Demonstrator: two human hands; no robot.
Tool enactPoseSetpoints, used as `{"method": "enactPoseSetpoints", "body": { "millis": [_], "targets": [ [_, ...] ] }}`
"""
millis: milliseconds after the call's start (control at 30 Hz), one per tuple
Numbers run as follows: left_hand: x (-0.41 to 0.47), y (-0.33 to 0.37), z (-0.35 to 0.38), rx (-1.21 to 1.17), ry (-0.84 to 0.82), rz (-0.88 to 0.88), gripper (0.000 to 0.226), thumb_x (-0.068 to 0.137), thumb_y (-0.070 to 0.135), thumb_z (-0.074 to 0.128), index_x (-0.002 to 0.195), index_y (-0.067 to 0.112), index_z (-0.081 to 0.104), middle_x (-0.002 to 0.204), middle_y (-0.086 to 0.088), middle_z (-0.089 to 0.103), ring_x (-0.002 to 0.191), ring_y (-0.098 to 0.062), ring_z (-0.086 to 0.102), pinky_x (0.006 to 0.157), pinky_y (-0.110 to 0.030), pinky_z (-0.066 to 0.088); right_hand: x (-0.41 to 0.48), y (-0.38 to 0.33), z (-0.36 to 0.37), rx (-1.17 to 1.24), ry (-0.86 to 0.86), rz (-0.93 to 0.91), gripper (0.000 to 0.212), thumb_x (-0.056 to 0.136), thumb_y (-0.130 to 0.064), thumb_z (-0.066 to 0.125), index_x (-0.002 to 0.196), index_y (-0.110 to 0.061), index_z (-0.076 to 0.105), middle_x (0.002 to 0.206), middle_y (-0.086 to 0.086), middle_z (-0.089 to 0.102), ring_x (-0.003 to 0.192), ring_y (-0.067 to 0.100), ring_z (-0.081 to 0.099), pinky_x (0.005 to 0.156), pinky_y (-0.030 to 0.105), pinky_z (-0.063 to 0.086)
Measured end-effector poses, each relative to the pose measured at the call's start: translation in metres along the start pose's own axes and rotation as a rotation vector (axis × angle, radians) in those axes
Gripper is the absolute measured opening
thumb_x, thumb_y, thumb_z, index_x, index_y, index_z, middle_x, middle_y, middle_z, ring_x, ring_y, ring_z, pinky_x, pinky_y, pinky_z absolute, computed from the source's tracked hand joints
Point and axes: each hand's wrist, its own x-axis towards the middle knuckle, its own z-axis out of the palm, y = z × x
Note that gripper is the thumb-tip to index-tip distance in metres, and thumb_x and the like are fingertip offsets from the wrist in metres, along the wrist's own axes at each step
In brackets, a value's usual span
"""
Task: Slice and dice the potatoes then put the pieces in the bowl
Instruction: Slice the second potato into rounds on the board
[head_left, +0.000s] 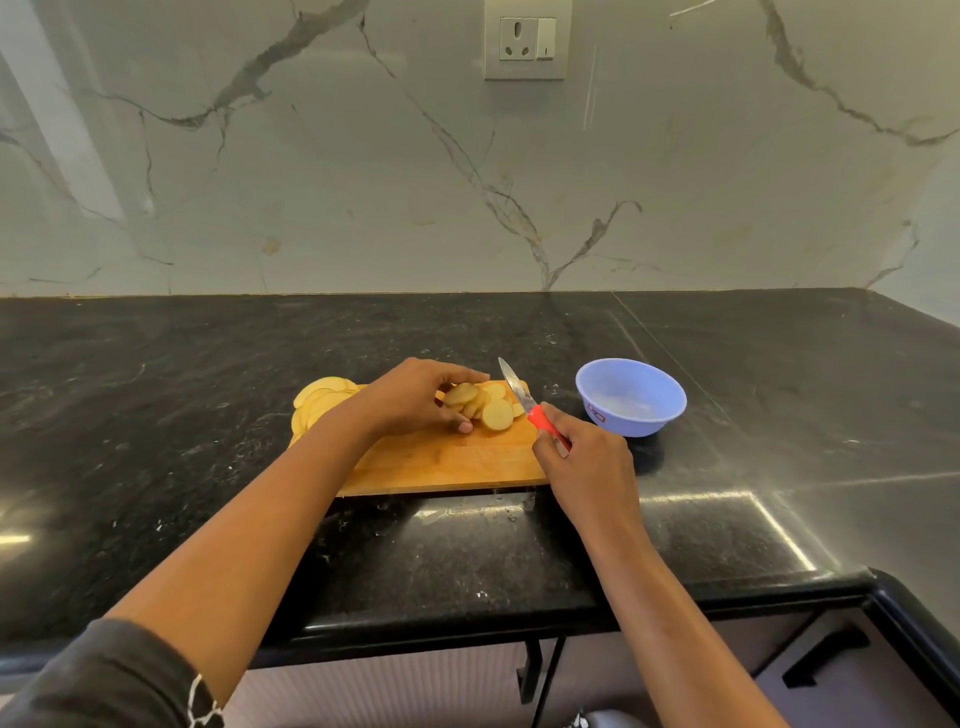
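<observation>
While left hand curls round potato slices on cutting board, right hand at their 4 o'clock grips red-handled knife, blade pointing 11 o'clock, blue bowl at board's 2 o'clock

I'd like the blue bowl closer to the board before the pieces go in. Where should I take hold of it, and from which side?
Pinch the rim of the blue bowl on its left, the side facing the cutting board, coming from above: thumb inside, fingers outside. It stands upright and looks empty, and its flared wall gives little else to grasp.
</observation>
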Motion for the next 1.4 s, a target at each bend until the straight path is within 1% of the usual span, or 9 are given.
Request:
{"method": "enactPoseSetpoints", "body": {
  "millis": [167,333,500,667,867,1000,1100,1167,1400],
  "targets": [
    [0.003,0.004,0.000,0.040,-0.044,0.066,0.056,0.086,0.026,0.069,0.136,0.038,0.047,0.140,0.003,0.049,0.126,-0.018,0.046,0.103,-0.034,0.042,0.001,0.000,0.000,-0.016,0.001,-0.004,0.041,0.095,-0.027,0.052,0.136,-0.025,0.049,0.097,0.000,0.070,0.075,0.006,0.056,0.071,0.018,0.041],
    [0.000,0.007,-0.001,0.077,0.014,0.081,0.039,0.086,0.025,0.069,0.123,0.030,0.060,0.129,0.001,0.055,0.111,-0.013,0.049,0.096,-0.028,0.042,0.001,0.001,0.000,-0.027,0.005,0.006,0.042,0.095,-0.028,0.052,0.137,-0.025,0.048,0.093,-0.001,0.069,0.075,0.007,0.056,0.071,0.018,0.040],
    [-0.008,0.004,-0.011,0.130,0.091,0.004,0.037,0.084,0.025,0.071,0.121,0.030,0.063,0.130,0.002,0.056,0.114,-0.015,0.052,0.099,-0.031,0.042,0.001,-0.001,0.001,-0.028,0.004,0.006,0.042,0.095,-0.029,0.053,0.136,-0.027,0.048,0.091,0.000,0.069,0.076,0.008,0.056,0.073,0.021,0.042],
    [-0.016,-0.010,-0.039,0.319,0.062,-0.025,0.040,0.085,0.024,0.070,0.124,0.030,0.062,0.123,0.003,0.059,0.098,-0.010,0.049,0.086,-0.024,0.042,0.000,-0.004,0.003,-0.049,0.003,-0.006,0.041,0.095,-0.028,0.052,0.136,-0.026,0.048,0.093,0.001,0.070,0.074,0.007,0.055,0.073,0.020,0.042],
    [-0.016,-0.030,-0.051,0.489,-0.120,-0.017,0.041,0.089,0.025,0.065,0.129,0.027,0.058,0.129,0.003,0.055,0.114,-0.016,0.050,0.090,-0.023,0.038,0.000,-0.006,0.003,-0.058,-0.015,-0.008,0.041,0.096,-0.028,0.053,0.136,-0.026,0.048,0.094,0.002,0.070,0.076,0.008,0.056,0.075,0.022,0.044],
    [-0.010,-0.038,-0.046,0.533,-0.199,0.035,0.039,0.093,0.027,0.059,0.132,0.029,0.055,0.135,0.004,0.052,0.121,-0.016,0.048,0.103,-0.031,0.038,0.002,-0.007,0.004,-0.057,-0.019,-0.002,0.041,0.095,-0.028,0.053,0.136,-0.025,0.049,0.092,0.000,0.069,0.072,0.006,0.054,0.073,0.021,0.041],
    [-0.010,-0.041,-0.042,0.550,-0.199,0.067,0.038,0.095,0.036,0.055,0.132,0.031,0.054,0.140,0.008,0.050,0.129,-0.014,0.043,0.116,-0.042,0.019,0.003,-0.005,0.002,-0.043,-0.020,0.028,0.041,0.095,-0.028,0.053,0.135,-0.025,0.050,0.089,0.000,0.068,0.071,0.005,0.052,0.072,0.021,0.039],
    [-0.012,-0.042,-0.037,0.541,-0.173,0.088,0.037,0.096,0.041,0.050,0.132,0.032,0.053,0.141,0.010,0.049,0.133,-0.012,0.040,0.118,-0.044,0.005,0.003,-0.003,0.002,-0.023,-0.015,0.044,0.041,0.094,-0.027,0.053,0.135,-0.025,0.051,0.081,-0.002,0.063,0.070,0.006,0.052,0.071,0.022,0.038],
    [-0.022,-0.045,-0.032,0.580,-0.093,0.110,0.031,0.100,0.027,0.047,0.129,0.028,0.057,0.132,0.011,0.058,0.119,-0.005,0.053,0.118,-0.037,0.000,0.003,0.000,0.002,0.026,0.008,0.055,0.039,0.093,-0.025,0.053,0.132,-0.024,0.055,0.075,-0.003,0.063,0.066,0.008,0.052,0.067,0.023,0.038]
  ]
}}
